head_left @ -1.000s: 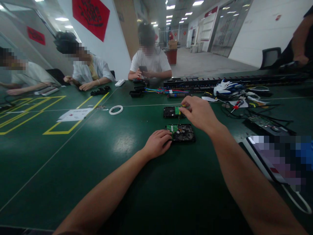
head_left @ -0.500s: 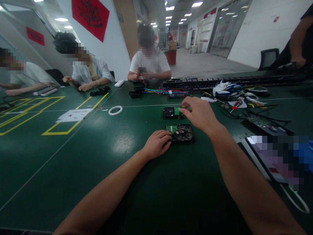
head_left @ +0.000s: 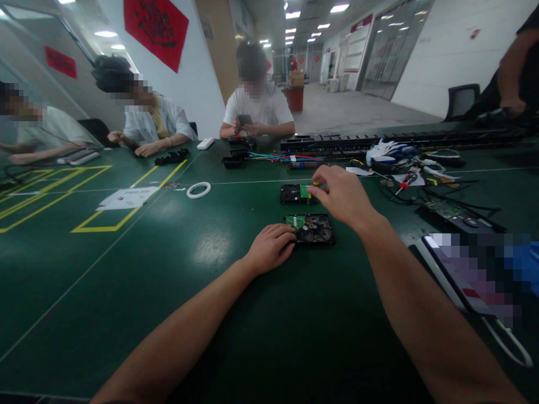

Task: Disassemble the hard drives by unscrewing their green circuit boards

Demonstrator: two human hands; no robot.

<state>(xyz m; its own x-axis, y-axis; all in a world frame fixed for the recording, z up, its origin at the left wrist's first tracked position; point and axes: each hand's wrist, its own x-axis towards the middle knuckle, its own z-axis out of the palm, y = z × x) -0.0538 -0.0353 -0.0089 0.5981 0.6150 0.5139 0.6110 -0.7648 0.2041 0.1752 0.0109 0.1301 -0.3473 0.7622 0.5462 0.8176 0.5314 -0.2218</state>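
Observation:
Fingers bent, my left hand (head_left: 272,247) grips the left edge of a black hard drive (head_left: 322,231) with a green circuit board, lying flat on the table. My right hand (head_left: 343,196) is above and just right of the drive, its thumb and fingers pinched around a small yellow-handled screwdriver (head_left: 310,193). The thin shaft points down at the drive; whether its tip touches a screw is too small to tell. Behind lies a second black hard drive (head_left: 290,194) with a green board, partly covered by my right hand.
On the right are a phone (head_left: 458,275), a circuit board with cables (head_left: 455,213), a red screwdriver (head_left: 407,180) and gloves (head_left: 389,152). A white tape ring (head_left: 199,190) and paper sheets (head_left: 126,198) lie left. A long black rack (head_left: 357,141) runs behind; several people sit around the green table (head_left: 147,292).
The screwdriver in my right hand has turned or shifted slightly, and more of its yellow handle shows below the fingers. My left hand and both drives stay in place.

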